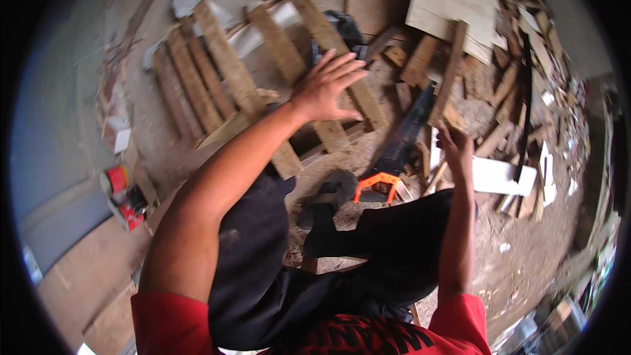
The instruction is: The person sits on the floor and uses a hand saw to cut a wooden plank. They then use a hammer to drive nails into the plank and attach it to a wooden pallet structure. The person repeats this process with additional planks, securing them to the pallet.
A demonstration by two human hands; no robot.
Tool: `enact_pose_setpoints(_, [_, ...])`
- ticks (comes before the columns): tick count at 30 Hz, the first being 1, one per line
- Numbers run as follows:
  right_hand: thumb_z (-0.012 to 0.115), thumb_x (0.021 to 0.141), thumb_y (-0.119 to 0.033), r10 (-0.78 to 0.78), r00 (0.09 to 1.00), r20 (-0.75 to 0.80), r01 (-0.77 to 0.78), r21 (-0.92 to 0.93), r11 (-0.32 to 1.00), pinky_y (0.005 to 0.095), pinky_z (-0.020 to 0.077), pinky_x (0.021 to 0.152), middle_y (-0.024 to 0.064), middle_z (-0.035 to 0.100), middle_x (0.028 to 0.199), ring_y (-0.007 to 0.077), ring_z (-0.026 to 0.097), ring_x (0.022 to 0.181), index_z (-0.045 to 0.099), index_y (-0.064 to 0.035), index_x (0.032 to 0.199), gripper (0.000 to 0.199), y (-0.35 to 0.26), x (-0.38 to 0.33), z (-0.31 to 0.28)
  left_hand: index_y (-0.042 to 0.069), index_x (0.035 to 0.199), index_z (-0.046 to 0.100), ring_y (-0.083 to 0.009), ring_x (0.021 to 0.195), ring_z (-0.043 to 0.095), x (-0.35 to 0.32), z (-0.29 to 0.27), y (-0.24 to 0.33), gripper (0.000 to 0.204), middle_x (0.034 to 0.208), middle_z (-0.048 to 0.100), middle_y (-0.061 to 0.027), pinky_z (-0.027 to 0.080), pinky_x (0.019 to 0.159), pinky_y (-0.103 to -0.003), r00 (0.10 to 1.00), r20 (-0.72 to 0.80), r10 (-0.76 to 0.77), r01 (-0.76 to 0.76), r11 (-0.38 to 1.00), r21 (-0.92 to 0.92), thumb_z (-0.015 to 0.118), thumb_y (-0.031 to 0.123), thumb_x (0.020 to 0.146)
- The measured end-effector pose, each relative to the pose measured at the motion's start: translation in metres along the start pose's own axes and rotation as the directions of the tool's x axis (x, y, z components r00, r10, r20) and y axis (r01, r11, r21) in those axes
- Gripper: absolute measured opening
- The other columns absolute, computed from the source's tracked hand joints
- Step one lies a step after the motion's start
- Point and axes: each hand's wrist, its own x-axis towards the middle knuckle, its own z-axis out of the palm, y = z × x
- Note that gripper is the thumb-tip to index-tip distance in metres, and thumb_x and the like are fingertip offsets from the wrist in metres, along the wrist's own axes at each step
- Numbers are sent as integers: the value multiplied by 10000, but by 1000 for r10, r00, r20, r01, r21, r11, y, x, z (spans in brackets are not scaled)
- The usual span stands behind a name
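My left hand (pixel 328 89) is open with fingers spread, above the slats of a wooden pallet-like frame (pixel 276 43). Whether it touches the wood I cannot tell. On the right, my right hand (pixel 458 148) is closed around the lower end of a narrow wooden strip (pixel 449 73), which points away from me. Between my two hands a handsaw (pixel 409 130) lies on the ground, its dark blade pointing away and its orange-edged handle toward my shoe (pixel 336 189).
Scrap wood (pixel 506 92) is heaped at the right, beside a pale board (pixel 453 3). A white panel (pixel 503 177) lies near my right hand. Several planks (pixel 190 79) rest left of the frame. A red can (pixel 117 179) stands at the far left.
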Motion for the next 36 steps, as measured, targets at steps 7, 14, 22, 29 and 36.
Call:
enact_pose_setpoints(7, [685,883,-206,-214,975,63,223,-309,925,315,491,609,92,690,733,142,625,642,711,10,979,238,68,43,40,170,1412,491,-238,1443,333,0,9,-3,923,1498,445,-52,184,1229,-498,1000,9,-13,12,999,41,802,611,663])
enact_pose_setpoints(14, [695,835,-189,-99,995,11,98,-303,948,398,547,736,201,719,844,336,719,823,734,-16,939,205,46,38,68,205,1464,416,-249,1462,296,-7,19,-13,967,1556,376,-60,144,1237,-491,999,33,-11,7,993,117,746,689,695])
enact_pose_setpoints(22, [674,854,-148,-96,995,-2,93,-212,973,411,552,736,227,712,847,359,718,794,739,-14,920,164,35,29,67,165,1408,509,-263,1436,345,2,8,1,885,1498,455,-37,212,1212,-503,999,22,-27,26,999,44,848,483,655])
enact_pose_setpoints(29, [685,877,-111,-345,937,58,349,-89,933,321,548,706,151,725,843,207,722,784,694,4,1006,173,2,22,90,173,1429,479,-255,1448,323,2,7,-3,895,1515,429,-54,180,1225,-494,998,52,-21,17,996,92,800,568,693])
enact_pose_setpoints(36, [679,856,-45,-419,907,-47,421,25,907,371,548,715,205,698,882,314,712,808,704,8,938,101,-65,61,93,161,1439,463,-251,1460,299,-2,9,-7,921,1531,403,-65,153,1233,-502,999,47,-14,10,996,87,748,649,712])
